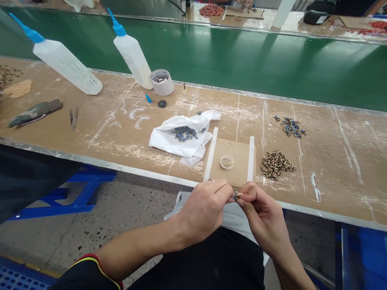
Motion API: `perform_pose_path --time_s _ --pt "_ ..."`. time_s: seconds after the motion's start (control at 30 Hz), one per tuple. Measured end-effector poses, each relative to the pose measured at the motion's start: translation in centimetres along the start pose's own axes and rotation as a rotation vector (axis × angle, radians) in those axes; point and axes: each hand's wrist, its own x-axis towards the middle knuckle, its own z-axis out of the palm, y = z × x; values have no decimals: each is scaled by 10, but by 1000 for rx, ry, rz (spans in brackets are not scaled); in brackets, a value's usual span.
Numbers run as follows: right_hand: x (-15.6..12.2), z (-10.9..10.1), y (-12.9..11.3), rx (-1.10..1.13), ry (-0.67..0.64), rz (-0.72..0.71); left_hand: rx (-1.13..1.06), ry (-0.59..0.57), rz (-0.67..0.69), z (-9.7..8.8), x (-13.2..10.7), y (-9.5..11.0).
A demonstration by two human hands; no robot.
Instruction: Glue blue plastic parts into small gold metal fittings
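My left hand (pixel 208 205) and my right hand (pixel 262 209) meet at the table's front edge, fingertips closed in a pinch. Between them is a small blue and gold piece (pixel 236 196), mostly covered by the fingers; both hands grip it. Just beyond lies a cardboard pad (pixel 237 149) held by white tape strips, with a small clear cup (pixel 226 162) on it and a thin stick in the cup. Left of the pad, a white cloth (pixel 165 137) bears many blue pieces (pixel 185 133). On the right are a pile of brownish-gold pieces (pixel 277 164) and a smaller blue-and-gold pile (pixel 292 127).
Two white bottles with blue nozzles, one left (pixel 68 66) and one nearer the middle (pixel 133 56), stand at the back beside a tape roll (pixel 162 82). Tweezers (pixel 73 118) lie at left. A green conveyor belt (pixel 242 64) runs behind. Another person's hand (pixel 246 3) shows across it.
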Motion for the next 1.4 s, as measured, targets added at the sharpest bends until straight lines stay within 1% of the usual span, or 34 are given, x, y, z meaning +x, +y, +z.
perform_pose_path --time_s 0.07,0.2,0.33,0.4,0.5,0.57,0.73,0.8,0.87,0.9,0.97,1.0,1.1,1.17,1.2,1.3,1.4 --pt "-1 0 2 -7 -9 23 25 -24 -11 1 -1 2" --pt "-3 1 6 18 3 36 20 -30 -31 3 -2 3" --pt "-3 -4 4 53 18 55 -128 -41 -40 2 0 -1" --pt "-4 -11 1 43 -7 73 -217 -78 -86 -2 1 -2" --pt "-7 -21 -1 -14 -35 53 -322 -164 -199 -7 4 0" --pt "-10 -25 -3 -73 -71 -11 -408 -238 -257 -11 4 2" --pt "-8 -29 -15 -254 -150 -245 -654 -455 -315 -15 4 3" --pt "-6 -31 -18 -294 -184 -296 -742 -530 -343 -15 5 3" --pt "-5 -33 -18 -290 -190 -296 -811 -576 -376 -16 5 3" --pt "-5 -33 -17 -275 -173 -283 -817 -577 -381 -17 6 3" --pt "-6 -32 -13 -223 -115 -243 -756 -526 -344 -17 5 5" --pt "-8 -30 -10 -185 -79 -216 -691 -476 -302 -16 4 6" --pt "-12 -23 -3 -44 6 -109 -476 -273 -126 -9 0 7" --pt "-14 -19 0 51 30 -31 -374 -161 -36 -2 -3 6" --pt "-15 -18 1 95 39 8 -334 -125 -11 1 -4 6" --pt "-17 -16 2 187 67 115 -214 -78 22 9 -5 1" --pt "-18 -15 3 197 69 158 -162 -58 56 13 -5 -3"
